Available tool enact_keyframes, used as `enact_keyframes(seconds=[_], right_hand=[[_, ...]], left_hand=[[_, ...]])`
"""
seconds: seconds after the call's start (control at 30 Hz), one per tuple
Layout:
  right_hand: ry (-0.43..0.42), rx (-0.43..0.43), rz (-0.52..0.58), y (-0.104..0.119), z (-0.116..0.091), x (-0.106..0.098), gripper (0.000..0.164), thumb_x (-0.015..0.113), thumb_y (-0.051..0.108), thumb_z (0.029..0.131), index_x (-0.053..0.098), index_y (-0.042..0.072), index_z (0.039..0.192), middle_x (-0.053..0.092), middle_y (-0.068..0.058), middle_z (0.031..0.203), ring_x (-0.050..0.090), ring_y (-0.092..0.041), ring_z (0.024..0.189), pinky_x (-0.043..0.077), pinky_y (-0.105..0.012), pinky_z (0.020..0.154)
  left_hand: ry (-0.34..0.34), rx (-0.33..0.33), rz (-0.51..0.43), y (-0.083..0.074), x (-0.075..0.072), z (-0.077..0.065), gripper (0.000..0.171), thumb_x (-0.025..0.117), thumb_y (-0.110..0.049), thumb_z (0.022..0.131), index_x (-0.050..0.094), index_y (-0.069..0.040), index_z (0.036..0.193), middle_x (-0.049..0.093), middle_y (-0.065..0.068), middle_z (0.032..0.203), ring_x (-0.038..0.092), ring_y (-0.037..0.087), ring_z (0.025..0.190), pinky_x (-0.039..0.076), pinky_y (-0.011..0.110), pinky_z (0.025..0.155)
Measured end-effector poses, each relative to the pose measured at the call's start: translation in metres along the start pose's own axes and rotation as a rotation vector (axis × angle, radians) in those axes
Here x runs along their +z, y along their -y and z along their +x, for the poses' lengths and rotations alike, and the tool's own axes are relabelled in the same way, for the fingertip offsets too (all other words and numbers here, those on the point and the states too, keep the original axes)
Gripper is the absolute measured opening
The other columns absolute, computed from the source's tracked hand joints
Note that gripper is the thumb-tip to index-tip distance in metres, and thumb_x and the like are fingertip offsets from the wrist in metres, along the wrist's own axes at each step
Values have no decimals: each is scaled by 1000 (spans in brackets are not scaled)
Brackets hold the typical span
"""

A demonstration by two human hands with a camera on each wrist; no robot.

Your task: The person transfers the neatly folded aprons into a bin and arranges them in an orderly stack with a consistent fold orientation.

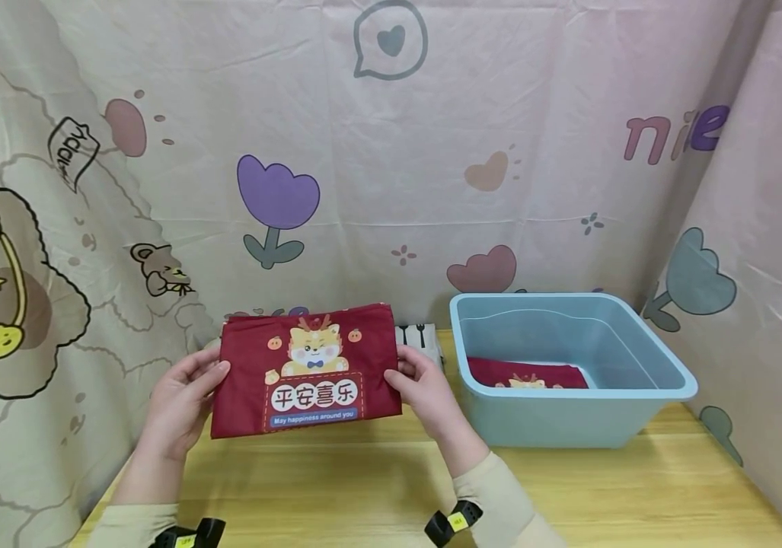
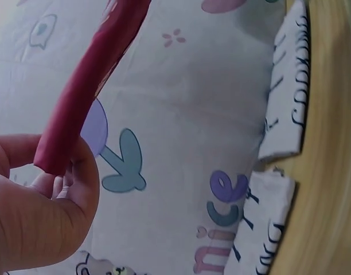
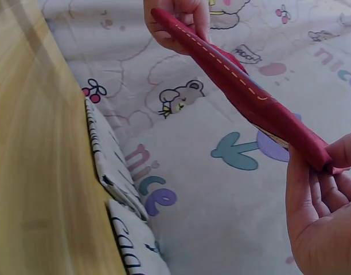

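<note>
Left of centre in the head view, we saw the folded red cloth (image 1: 306,370) held above the counter (image 1: 336,487), its long axis running left to right, the right end slightly higher; its printed face pointed toward us, lettering upright. The left hand (image 1: 180,403) had its fingers pinching the cloth's left short edge, thumb in front; the right hand (image 1: 430,394) pinched the right edge likewise, so the cloth spanned the gap between them. It looked smooth and rectangular, printed with a pale cartoon animal, white discs and a blue band. Just behind the right hand we noticed a folded white cloth (image 1: 418,336) with dark cutlery shapes. At right, we saw a light blue plastic bin (image 1: 555,418), rounded at the corners, with a second red cloth (image 1: 528,372) lying inside.
</note>
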State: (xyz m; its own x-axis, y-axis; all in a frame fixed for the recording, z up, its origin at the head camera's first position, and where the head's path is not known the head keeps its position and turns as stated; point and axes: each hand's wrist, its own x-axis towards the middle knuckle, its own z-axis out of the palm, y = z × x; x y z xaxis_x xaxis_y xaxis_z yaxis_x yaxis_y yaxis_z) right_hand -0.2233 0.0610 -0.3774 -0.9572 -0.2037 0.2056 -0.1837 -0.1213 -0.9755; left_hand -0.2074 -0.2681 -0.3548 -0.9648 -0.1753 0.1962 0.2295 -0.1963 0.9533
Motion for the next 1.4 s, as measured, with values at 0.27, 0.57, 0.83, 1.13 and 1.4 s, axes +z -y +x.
enact_keyframes(seconds=[0.27,0.57,0.83,1.13,1.4], right_hand=[[-34,-31,-9,11,-4,-10,38,60,1,94,54,-8,131,65,-13,103,62,-16,89,56,-27,76],[-50,-68,-58,26,-7,-20,35,60,-2,94,57,-7,129,66,-15,101,64,-18,88,55,-26,76],[-64,-81,-103,41,-7,-39,36,61,0,94,57,-5,130,67,-15,102,64,-16,86,55,-26,77],[-80,-129,-106,55,-9,-64,35,58,0,97,54,-9,130,66,-11,98,66,-13,85,57,-28,76],[-108,-128,-109,65,-11,-88,36,56,3,98,51,-10,131,65,-3,90,68,-12,77,59,-30,69]], left_hand=[[16,37,-29,-6,13,-2,27,62,2,95,75,-21,101,64,-4,85,62,6,75,53,20,61],[-2,28,-32,-13,30,-2,24,65,0,94,75,-20,102,64,-3,85,63,8,76,55,23,62],[17,38,-40,-22,51,2,22,65,-1,94,74,-19,103,61,-2,85,63,9,74,56,23,62],[47,55,-73,-24,81,9,24,63,3,94,73,-17,101,58,-1,84,59,8,75,55,21,61],[37,22,-61,-21,109,15,22,64,3,94,69,-15,106,60,0,87,59,9,76,54,21,63]])
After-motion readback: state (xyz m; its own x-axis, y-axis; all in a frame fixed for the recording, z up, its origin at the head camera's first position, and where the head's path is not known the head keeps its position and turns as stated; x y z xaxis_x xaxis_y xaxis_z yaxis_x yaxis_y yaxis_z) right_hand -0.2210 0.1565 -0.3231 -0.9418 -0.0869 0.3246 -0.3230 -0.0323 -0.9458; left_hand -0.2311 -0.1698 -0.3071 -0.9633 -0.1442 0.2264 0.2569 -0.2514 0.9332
